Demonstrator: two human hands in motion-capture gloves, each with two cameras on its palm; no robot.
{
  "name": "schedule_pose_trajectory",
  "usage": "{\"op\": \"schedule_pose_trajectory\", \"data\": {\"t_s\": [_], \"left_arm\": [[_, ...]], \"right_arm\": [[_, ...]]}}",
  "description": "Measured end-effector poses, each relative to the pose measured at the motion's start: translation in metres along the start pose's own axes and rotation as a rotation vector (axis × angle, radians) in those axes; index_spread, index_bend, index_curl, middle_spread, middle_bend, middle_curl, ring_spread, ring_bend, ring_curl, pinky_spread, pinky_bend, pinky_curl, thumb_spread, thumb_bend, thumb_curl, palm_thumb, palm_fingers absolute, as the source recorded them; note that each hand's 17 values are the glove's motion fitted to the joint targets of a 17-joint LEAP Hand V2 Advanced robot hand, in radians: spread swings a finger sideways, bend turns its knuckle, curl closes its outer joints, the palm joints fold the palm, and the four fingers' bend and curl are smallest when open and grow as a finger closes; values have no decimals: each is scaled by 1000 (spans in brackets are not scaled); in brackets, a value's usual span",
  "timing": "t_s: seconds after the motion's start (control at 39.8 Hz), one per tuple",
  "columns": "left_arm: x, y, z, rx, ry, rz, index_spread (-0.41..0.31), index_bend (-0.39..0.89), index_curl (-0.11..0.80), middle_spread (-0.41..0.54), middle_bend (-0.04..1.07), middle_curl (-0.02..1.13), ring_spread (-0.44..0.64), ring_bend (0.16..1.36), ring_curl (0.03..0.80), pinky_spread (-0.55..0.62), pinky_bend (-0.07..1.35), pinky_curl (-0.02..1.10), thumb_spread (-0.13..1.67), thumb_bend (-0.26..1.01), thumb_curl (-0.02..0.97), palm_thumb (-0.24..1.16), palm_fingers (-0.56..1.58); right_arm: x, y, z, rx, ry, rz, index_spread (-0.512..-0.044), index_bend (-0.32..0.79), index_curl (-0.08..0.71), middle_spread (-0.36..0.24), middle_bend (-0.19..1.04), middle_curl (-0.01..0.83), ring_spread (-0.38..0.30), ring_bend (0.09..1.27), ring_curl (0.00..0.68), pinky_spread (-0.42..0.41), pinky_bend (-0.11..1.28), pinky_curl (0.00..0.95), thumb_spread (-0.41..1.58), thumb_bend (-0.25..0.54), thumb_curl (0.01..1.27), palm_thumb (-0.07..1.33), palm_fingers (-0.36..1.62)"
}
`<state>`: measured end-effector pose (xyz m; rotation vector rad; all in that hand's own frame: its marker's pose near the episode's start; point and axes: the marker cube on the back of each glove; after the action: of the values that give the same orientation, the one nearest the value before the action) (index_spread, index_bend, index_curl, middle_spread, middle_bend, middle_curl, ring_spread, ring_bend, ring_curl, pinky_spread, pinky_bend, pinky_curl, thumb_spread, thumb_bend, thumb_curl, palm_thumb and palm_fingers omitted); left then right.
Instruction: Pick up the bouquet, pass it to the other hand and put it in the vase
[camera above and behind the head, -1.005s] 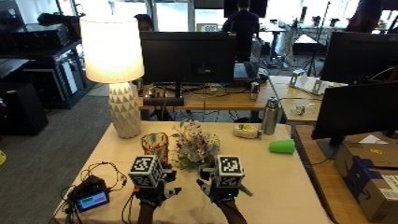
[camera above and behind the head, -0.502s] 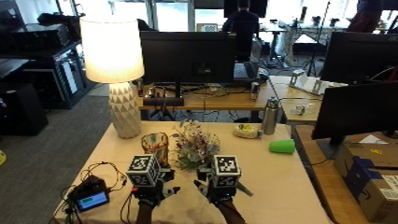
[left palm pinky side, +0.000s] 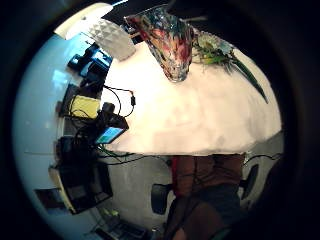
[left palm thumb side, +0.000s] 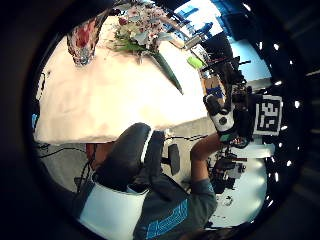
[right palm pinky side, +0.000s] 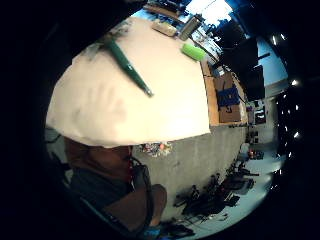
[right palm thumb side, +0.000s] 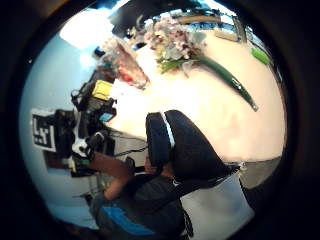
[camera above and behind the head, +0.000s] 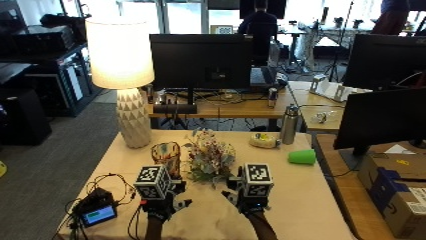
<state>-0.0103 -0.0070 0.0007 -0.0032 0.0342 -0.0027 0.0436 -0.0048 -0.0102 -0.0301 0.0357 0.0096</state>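
- Tabletop (camera above and behind the head: 299, 200) of pale cream cloth carries everything, and both gloved hands hover over its near edge, neither touching a thing.
- White lamp with a faceted ceramic base (camera above and behind the head: 134, 118) stands at the far left corner, out of the working path.
- Bouquet of small pale and pink flowers on a long green stem (camera above and behind the head: 208, 161) lies flat near the middle, blooms toward the far edge and stem pointing at the near edge, probably so a hand can take the stem.
- Multicoloured glass vase (camera above and behind the head: 166, 156) stands upright just left of the bouquet, mouth open and empty, so the task has not begun.
- Left hand (camera above and behind the head: 162, 202) hangs near the vase; its fingers look spread and hold nothing.
- Right hand (camera above and behind the head: 248, 196) hangs by the stem's end; I cannot tell how its fingers stand, though its palm views show nothing gripped.
- Small green cup (camera above and behind the head: 302, 157) lies on its side toward the right edge.
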Motion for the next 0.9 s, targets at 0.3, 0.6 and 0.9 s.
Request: {"op": "schedule_pose_trajectory", "data": {"t_s": [0.3,0.6,0.9], "left_arm": [[-3,-3,2,5,16,-5,-111,150,285,46,187,291,345,512,244,504,318,286,964,-27,277,207,240],[-9,-6,10,-7,32,-11,-105,146,291,46,187,308,345,517,254,506,318,302,970,-28,288,205,231],[-18,-11,22,-42,51,-16,-104,148,296,50,184,313,345,519,260,505,321,316,973,-29,292,198,227]], "right_arm": [[77,-48,28,8,36,98,-346,92,189,97,200,300,235,308,228,342,566,347,1169,-17,265,399,39],[124,-93,93,-66,-7,129,-335,96,170,101,189,308,248,318,237,351,624,360,1123,-23,278,409,-53],[144,-124,177,-228,-108,154,-322,98,162,110,181,304,254,299,237,351,654,367,1081,-31,280,384,-89]]}}
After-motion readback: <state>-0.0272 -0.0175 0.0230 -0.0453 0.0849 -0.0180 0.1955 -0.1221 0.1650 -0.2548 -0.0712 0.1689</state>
